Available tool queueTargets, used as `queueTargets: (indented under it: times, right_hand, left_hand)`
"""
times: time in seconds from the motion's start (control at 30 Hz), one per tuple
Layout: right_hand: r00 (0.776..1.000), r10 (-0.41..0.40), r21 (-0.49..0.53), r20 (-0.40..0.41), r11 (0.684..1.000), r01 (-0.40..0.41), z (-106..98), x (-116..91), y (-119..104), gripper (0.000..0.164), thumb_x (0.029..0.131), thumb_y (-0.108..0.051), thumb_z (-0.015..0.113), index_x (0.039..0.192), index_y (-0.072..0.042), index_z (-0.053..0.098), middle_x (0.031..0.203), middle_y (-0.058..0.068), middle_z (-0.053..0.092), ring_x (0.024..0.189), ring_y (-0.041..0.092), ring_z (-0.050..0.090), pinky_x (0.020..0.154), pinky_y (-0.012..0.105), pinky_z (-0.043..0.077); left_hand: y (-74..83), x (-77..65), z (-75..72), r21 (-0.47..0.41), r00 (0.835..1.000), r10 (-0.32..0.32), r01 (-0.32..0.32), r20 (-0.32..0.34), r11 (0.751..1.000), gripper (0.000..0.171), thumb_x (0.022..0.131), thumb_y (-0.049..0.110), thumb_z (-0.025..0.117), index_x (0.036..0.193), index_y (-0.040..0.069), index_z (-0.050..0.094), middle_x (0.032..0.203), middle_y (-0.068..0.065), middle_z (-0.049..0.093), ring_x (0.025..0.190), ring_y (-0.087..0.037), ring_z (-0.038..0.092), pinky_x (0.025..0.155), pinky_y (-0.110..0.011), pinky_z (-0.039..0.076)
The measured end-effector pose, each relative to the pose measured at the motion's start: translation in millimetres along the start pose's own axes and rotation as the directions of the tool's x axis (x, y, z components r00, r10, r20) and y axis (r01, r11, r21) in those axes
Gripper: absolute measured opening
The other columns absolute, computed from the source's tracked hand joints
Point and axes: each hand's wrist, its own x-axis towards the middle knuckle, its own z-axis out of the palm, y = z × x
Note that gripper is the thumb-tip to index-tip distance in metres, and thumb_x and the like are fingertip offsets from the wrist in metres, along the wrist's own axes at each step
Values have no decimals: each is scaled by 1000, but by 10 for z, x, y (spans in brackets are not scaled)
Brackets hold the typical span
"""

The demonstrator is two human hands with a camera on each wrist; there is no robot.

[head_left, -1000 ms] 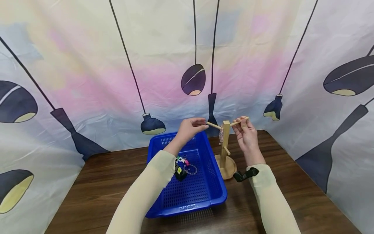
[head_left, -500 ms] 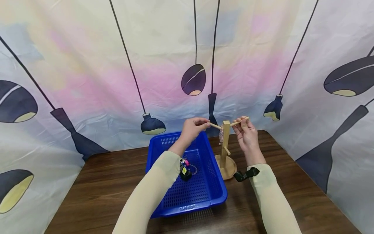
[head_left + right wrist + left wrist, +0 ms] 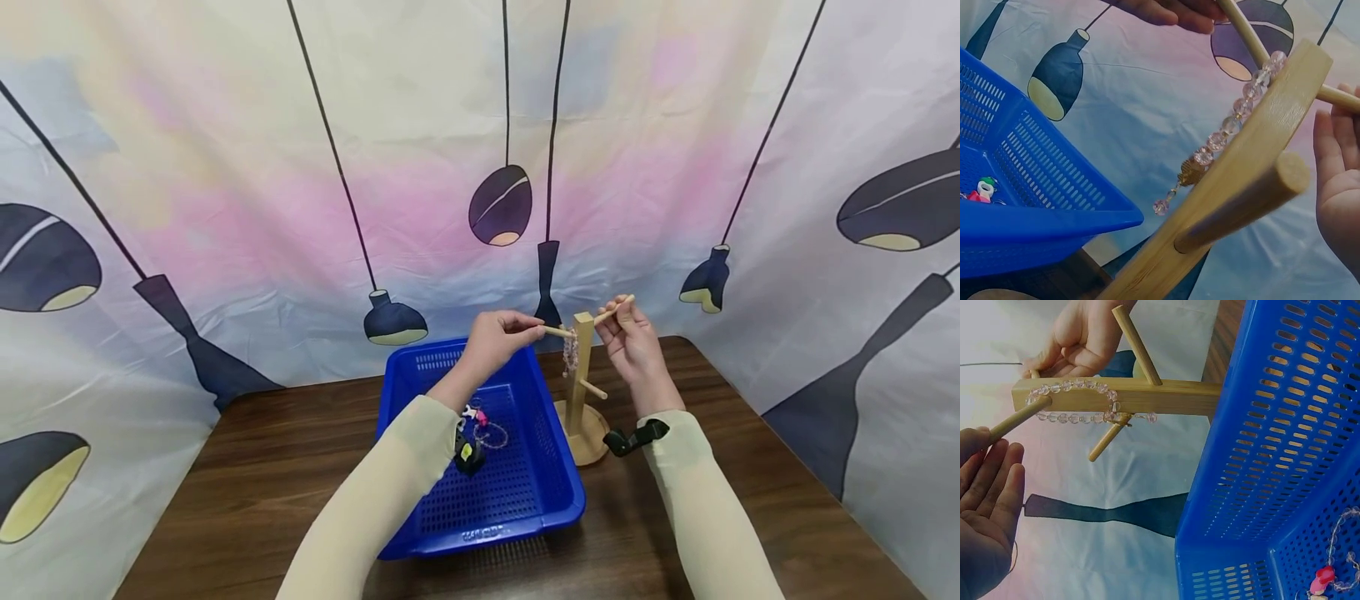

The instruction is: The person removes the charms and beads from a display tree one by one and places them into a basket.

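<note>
A wooden peg stand (image 3: 577, 379) with a round base stands upright on the table. A pink clear-beaded bracelet (image 3: 1216, 141) with a small gold charm hangs on its left upper peg (image 3: 1021, 419), against the post. My left hand (image 3: 497, 340) pinches that peg near its tip between thumb and fingers. On the other side, my right hand (image 3: 633, 354) pinches the right upper peg (image 3: 603, 317), whose end sticks out past the fingers. A lower peg (image 3: 1241, 206) points toward the right wrist camera with nothing on it.
Left of the stand, close beside it, is a blue plastic basket (image 3: 480, 540). Inside lie a beaded bracelet (image 3: 493, 437), a pink charm (image 3: 482, 418) and a black item with a yellow mark (image 3: 468, 457). A printed cloth (image 3: 420, 208) hangs behind the wooden table (image 3: 262, 483).
My left hand has moved right from beside the left peg's tip and taken hold of it. The stand has turned slightly, its lower peg swinging right. My right hand keeps its grip.
</note>
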Motion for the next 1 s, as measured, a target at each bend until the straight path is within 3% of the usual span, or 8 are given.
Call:
queueTargets:
  times: [0.3, 0.53, 0.83, 1.0]
  right_hand:
    - [989, 145, 146, -13, 979, -141, 123, 44, -55, 28, 104, -23, 45, 97, -10, 69, 90, 0, 71, 88, 11, 72, 79, 19, 58]
    - [973, 190, 223, 128, 951, -215, 95, 129, -41, 34, 107, -20, 37, 100, -7, 68, 92, 2, 71, 88, 12, 72, 81, 19, 58]
    - [918, 292, 280, 267, 888, -364, 11, 237, -19, 34, 108, -18, 33, 104, -4, 64, 94, 5, 67, 89, 16, 70, 81, 24, 59]
    - [869, 373, 173, 326, 880, -443, -23, 318, -70, 34, 108, -19, 32, 105, -6, 64, 95, 2, 68, 89, 13, 69, 80, 23, 57]
  left_hand:
    - [108, -152, 48, 57, 997, 70, -71, 27, 996, 17, 95, 18, 75, 107, 9, 81, 104, -12, 80, 91, -22, 75, 71, -22, 55]
    - [189, -254, 128, 154, 983, 168, -177, 69, 972, 15, 95, 17, 74, 107, 12, 81, 101, -7, 80, 86, -19, 74, 70, -18, 55]
    - [250, -309, 180, 218, 937, 325, -347, 129, 912, 14, 94, 13, 74, 105, 6, 81, 104, -9, 81, 82, -20, 74, 69, -14, 53]
    - [279, -299, 223, 244, 887, 430, -460, 170, 854, 16, 92, 12, 76, 105, 4, 81, 105, -10, 81, 84, -19, 76, 73, -11, 54]
